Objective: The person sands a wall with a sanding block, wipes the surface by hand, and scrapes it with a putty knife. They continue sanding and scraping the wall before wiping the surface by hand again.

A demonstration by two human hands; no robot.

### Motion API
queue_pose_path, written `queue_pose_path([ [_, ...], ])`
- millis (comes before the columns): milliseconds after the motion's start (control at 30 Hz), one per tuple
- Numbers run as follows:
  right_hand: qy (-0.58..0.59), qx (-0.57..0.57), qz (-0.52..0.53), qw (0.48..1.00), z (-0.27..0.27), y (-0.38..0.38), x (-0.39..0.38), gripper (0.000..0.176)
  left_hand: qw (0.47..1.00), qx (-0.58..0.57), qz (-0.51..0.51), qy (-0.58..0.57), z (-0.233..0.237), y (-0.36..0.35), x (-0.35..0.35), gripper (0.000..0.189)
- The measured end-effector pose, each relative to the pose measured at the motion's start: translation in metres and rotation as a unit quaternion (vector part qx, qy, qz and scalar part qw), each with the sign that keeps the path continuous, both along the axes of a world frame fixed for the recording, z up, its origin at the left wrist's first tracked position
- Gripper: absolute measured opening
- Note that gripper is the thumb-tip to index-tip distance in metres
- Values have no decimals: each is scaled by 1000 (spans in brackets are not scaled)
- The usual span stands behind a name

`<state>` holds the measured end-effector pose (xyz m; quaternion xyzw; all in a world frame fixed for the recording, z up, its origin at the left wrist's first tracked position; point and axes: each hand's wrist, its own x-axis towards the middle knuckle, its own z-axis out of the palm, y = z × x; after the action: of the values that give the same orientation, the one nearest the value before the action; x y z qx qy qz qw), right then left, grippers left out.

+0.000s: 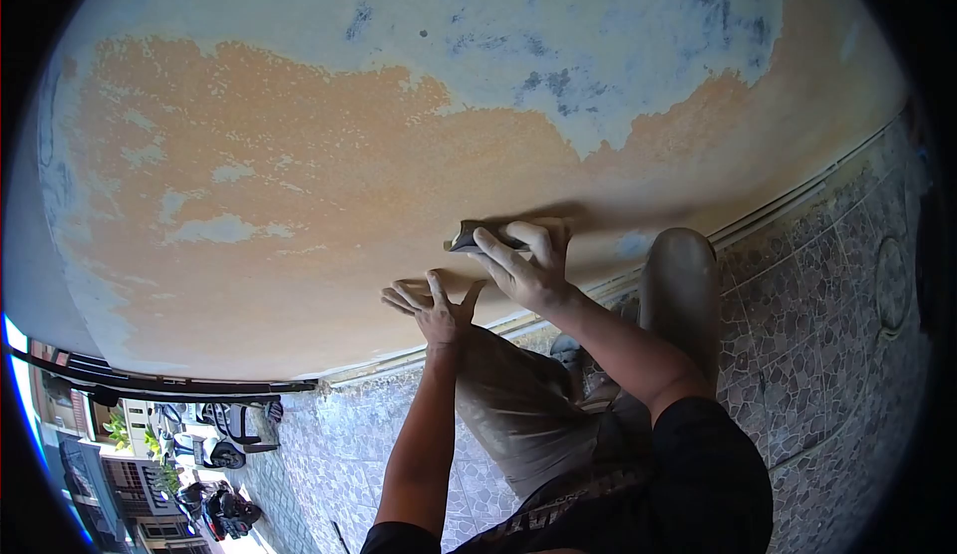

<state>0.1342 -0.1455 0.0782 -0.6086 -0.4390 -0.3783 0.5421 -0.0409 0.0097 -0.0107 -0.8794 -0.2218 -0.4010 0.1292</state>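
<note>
My right hand [531, 267], dusted pale, grips a folded piece of sandpaper [465, 236] against the wall [349, 175]. The sandpaper is dark with a curled, lighter edge, and most of it lies under the fingers. To its lower left, my left hand [439, 312] is open, fingers spread, with its fingertips at the wall. It holds nothing. Peach-orange patches with ragged borders cover the lower wall, and above them the surface is pale with bluish-grey smudges.
My bent knee [680, 265] is close to the wall at right. A narrow ledge [768, 217] runs along the wall's foot above the stone-patterned tile floor [788, 355]. A coiled loop [890, 280] lies far right. Parked motorcycles [214, 507] stand outside at lower left.
</note>
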Motion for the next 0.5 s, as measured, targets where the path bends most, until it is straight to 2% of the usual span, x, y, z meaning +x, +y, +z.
queue_pose_path([
  [33,-21,-45,25,998,-3,2,-9,56,1000,-12,9,9,2,0,-1,128],
  [67,36,-31,29,998,-6,4,-17,57,1000,-6,9,12,4,2,-1,128],
  [100,39,-26,32,998,2,3,-14,57,1000,3,12,21,9,-2,1,132],
  [133,66,13,15,998,15,-2,-6,57,999,8,20,33,11,-6,-1,135],
  [167,94,48,-2,994,26,-7,1,58,999,-21,25,21,4,-3,-2,130],
  [233,182,212,-11,960,41,-8,30,57,1000,3,11,9,2,-1,0,129],
  [300,198,249,-12,948,39,-9,33,58,1000,1,9,3,2,0,2,129],
  [400,63,35,-24,997,-9,-1,0,56,1000,-12,7,2,-2,0,-1,129],
  [500,38,-77,52,995,-31,10,-27,57,1000,-21,13,11,-6,3,-3,128],
])
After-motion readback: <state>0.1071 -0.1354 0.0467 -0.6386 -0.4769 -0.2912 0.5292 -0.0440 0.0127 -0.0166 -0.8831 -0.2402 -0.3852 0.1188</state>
